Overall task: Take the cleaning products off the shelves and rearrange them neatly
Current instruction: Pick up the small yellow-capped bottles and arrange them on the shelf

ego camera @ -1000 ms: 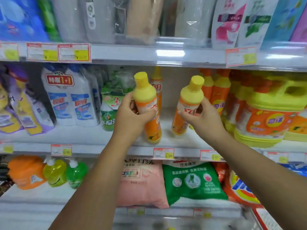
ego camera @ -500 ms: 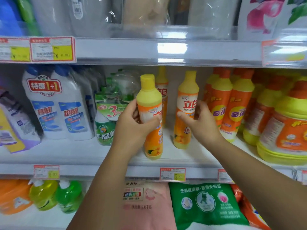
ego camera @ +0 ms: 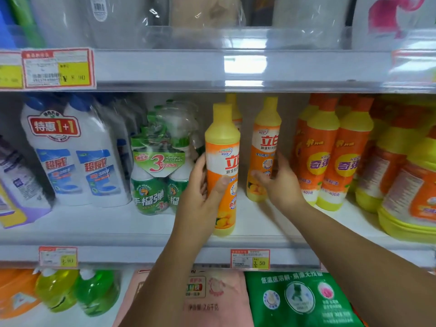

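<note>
left hand [ego camera: 203, 192] grips the front bottle [ego camera: 223, 142], right hand [ego camera: 284, 185] clasps the rear bottle [ego camera: 265, 140] standing on the shelf [ego camera: 271, 223].

Yellow caps, orange bodies
The tall yellow-topped orange plastic bottle [ego camera: 221, 147] between the fingers [ego camera: 200, 168] of the left hand [ego camera: 200, 199] carries a white band with red characters; its twin bottle [ego camera: 265, 138] at the right hand [ego camera: 285, 187] matches.
</note>
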{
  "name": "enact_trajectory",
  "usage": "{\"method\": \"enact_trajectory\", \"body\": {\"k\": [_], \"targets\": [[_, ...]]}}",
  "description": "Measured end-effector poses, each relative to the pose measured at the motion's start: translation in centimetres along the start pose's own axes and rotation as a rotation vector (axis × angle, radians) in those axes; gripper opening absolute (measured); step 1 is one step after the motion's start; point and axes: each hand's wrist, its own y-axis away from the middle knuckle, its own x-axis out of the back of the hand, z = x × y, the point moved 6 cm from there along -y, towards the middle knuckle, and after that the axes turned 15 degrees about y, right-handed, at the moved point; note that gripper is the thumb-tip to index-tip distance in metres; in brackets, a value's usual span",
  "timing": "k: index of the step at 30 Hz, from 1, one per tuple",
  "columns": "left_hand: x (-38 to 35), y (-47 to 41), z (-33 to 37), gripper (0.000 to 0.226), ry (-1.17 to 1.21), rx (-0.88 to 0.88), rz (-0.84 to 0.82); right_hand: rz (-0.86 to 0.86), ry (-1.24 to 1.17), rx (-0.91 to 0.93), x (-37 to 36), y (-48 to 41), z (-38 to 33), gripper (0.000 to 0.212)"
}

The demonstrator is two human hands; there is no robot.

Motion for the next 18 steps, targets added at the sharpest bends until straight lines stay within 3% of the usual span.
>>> {"method": "enact_trajectory", "body": {"k": [5, 13, 18], "targets": [[1.4, 1.3, -3.2, 0.087, -0.151, 0.161, -0.039, 0.028, -0.022, 0.004, -1.5, -1.5, 0.5, 0.070], [1.6, 0.9, -3.5, 0.074, -0.302, 0.141, -0.053, 0.000, -0.007, -0.005, -3.0, -1.1, 2.4, 0.076], [2.1, 0.6, -4.0, 0.077, -0.220, 0.162, -0.009, -0.030, -0.024, -0.003, -3.6, -1.5, 2.6, 0.077]]}}
